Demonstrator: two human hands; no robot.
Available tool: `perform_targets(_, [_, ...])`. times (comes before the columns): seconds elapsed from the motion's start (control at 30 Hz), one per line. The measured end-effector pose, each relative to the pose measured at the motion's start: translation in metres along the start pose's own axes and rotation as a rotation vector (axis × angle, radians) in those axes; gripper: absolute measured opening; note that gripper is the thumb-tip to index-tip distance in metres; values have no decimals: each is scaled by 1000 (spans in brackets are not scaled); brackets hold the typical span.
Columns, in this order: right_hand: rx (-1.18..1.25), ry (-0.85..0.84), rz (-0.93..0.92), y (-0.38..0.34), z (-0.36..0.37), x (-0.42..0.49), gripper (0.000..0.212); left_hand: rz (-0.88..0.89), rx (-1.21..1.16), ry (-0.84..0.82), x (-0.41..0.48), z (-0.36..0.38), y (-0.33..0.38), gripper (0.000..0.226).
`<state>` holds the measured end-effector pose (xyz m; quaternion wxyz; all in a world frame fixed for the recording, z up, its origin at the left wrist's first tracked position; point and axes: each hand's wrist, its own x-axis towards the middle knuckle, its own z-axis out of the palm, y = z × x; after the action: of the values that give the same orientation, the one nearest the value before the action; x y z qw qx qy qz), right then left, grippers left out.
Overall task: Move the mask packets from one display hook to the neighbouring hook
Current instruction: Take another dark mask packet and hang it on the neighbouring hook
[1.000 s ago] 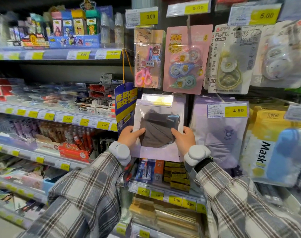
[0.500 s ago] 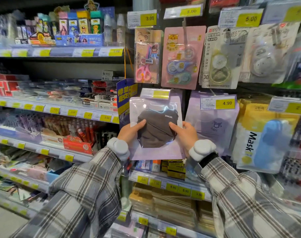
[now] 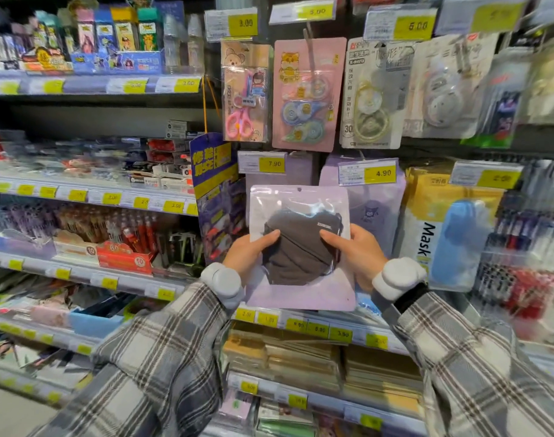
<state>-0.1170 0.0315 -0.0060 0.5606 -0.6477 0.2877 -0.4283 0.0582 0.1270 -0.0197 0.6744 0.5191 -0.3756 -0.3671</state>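
Observation:
A lilac mask packet (image 3: 301, 298) with a clear window showing a dark grey mask is held in front of the display, below its hook. My left hand (image 3: 249, 257) grips its left edge and my right hand (image 3: 356, 253) grips its right edge. Behind it more lilac packets (image 3: 296, 173) hang on the hook with the 7.90 tag (image 3: 261, 163). The neighbouring hook, tagged 4.90 (image 3: 368, 172), carries lilac packets (image 3: 373, 212) printed with a small cartoon figure.
A yellow "Mask" packet (image 3: 443, 234) hangs further right. Scissors (image 3: 244, 93) and correction-tape cards (image 3: 307, 96) hang on the row above. A blue promo sign (image 3: 212, 165) dangles just left of the packet. Stationery shelves (image 3: 80, 190) run along the left; stacked goods sit below.
The packet has come off the 7.90 hook and dropped lower in both hands, so the tag and the packets behind it now show above it. The view shifted slightly.

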Motion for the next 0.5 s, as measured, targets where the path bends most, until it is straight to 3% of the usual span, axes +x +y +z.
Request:
perform_targets(0.13, [-12, 44, -15, 5, -27, -4, 40, -21, 4, -41, -2, 27, -7, 36])
perform_targets(0.5, [-9, 115, -17, 11, -90, -10, 16, -48, 35, -76, 18, 82, 4, 34])
